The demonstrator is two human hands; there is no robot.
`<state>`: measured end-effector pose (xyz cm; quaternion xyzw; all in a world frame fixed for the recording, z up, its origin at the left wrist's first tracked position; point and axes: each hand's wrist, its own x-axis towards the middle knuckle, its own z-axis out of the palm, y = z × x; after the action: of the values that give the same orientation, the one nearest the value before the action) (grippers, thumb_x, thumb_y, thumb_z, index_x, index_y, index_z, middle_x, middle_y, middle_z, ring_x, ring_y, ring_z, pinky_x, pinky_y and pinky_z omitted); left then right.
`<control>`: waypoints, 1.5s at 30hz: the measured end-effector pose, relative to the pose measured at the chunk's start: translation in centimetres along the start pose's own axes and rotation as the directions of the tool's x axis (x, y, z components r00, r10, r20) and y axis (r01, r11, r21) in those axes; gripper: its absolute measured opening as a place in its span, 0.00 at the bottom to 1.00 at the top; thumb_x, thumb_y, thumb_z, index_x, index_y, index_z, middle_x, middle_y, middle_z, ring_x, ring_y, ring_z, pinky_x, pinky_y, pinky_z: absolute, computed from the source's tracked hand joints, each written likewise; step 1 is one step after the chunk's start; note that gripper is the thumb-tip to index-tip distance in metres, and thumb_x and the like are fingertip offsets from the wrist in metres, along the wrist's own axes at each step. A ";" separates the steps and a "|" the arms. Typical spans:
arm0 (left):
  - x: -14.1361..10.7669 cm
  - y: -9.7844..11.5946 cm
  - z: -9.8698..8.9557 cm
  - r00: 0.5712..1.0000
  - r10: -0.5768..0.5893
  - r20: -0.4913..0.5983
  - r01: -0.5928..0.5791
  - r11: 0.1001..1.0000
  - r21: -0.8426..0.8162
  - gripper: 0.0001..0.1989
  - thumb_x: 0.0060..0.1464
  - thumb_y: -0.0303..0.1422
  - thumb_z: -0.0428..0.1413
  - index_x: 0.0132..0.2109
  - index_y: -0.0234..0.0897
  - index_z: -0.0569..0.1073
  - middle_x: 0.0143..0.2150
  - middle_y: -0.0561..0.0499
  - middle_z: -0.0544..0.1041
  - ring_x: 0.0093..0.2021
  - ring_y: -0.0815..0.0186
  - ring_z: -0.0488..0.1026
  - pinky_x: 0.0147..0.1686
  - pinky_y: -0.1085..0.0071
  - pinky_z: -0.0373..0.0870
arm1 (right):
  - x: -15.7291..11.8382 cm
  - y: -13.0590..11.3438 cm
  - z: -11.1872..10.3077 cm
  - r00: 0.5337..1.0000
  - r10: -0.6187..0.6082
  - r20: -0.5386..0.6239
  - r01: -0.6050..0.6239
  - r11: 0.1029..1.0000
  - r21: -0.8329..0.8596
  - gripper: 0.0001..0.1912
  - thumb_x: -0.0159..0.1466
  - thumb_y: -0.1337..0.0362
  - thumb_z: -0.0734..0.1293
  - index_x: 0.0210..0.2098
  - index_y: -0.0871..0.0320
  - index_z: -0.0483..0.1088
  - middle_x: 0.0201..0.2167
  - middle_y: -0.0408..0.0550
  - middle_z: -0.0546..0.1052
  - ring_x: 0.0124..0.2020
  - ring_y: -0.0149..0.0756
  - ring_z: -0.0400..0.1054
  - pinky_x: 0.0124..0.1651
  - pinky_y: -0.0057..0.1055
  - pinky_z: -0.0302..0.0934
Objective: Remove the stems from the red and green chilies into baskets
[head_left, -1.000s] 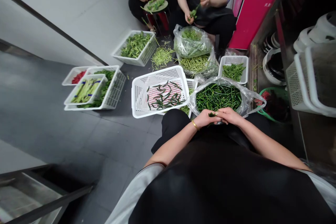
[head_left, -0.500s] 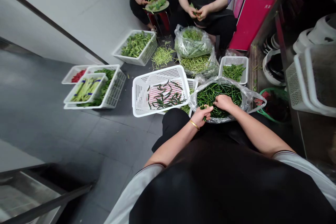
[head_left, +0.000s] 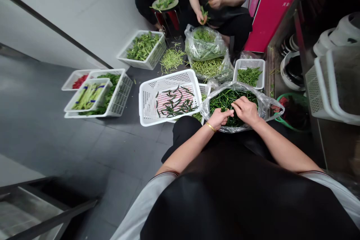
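A clear plastic bag [head_left: 267, 109] full of long, thin dark green chili peppers [head_left: 222, 97] lies open in front of my lap. Over its near left side, my left hand [head_left: 220, 118], with a gold bracelet at the wrist, is closed around some green peppers. My right hand [head_left: 246, 110] is above the pile, its thumb and fingers pinched close to the left fingertips; what they pinch is too small to make out. Left of the bag, a white perforated basket [head_left: 143, 99] holds several loose green peppers [head_left: 178, 103] on its bottom.
Two people sit opposite, handling greens. Between us stand a white basket of leafy greens [head_left: 142, 47], a heap of stems [head_left: 172, 59], a bag of greens [head_left: 205, 50] and a small white basket [head_left: 263, 77]. Stacked baskets [head_left: 123, 97] stand left; a green basket [head_left: 292, 127] and shelf stand right.
My right hand has lifted slightly and turned, and my left hand has moved a little right, so their fingertips meet. The person opposite on the right has moved their hands apart.
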<state>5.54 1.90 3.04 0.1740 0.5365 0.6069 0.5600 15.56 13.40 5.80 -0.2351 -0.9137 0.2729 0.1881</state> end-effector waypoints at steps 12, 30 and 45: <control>-1.3 0.3 -4.0 0.997 0.079 0.012 -0.074 0.975 -0.209 0.25 0.38 0.42 0.71 0.28 0.36 0.62 0.19 0.61 0.58 0.17 0.79 0.53 0.16 0.80 0.42 | 2.8 5.0 -0.2 0.870 0.453 0.193 -0.400 0.879 -0.261 0.20 0.59 0.48 0.68 0.39 0.59 0.75 0.40 0.57 0.78 0.44 0.47 0.72 0.46 0.38 0.64; 0.1 -1.8 -0.6 0.990 -0.135 -0.048 0.120 0.964 -0.239 0.18 0.41 0.38 0.70 0.25 0.30 0.70 0.15 0.58 0.60 0.14 0.79 0.52 0.15 0.77 0.42 | -5.5 -0.1 1.2 0.934 -0.303 0.188 0.287 0.952 0.104 0.20 0.69 0.50 0.59 0.34 0.56 0.74 0.30 0.49 0.76 0.32 0.34 0.70 0.38 0.30 0.63; -2.6 0.1 -1.3 0.943 -0.215 0.254 0.273 0.936 -0.220 0.10 0.45 0.32 0.62 0.33 0.28 0.73 0.18 0.58 0.61 0.15 0.78 0.54 0.15 0.79 0.43 | -0.7 2.8 -0.2 0.979 0.146 0.141 -0.049 0.844 -0.534 0.24 0.71 0.54 0.52 0.47 0.60 0.74 0.43 0.58 0.76 0.40 0.42 0.72 0.36 0.31 0.58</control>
<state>5.25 -0.97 3.63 0.1007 0.4054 0.5717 0.7062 17.15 15.16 4.12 -0.2988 -0.9533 0.0401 0.0207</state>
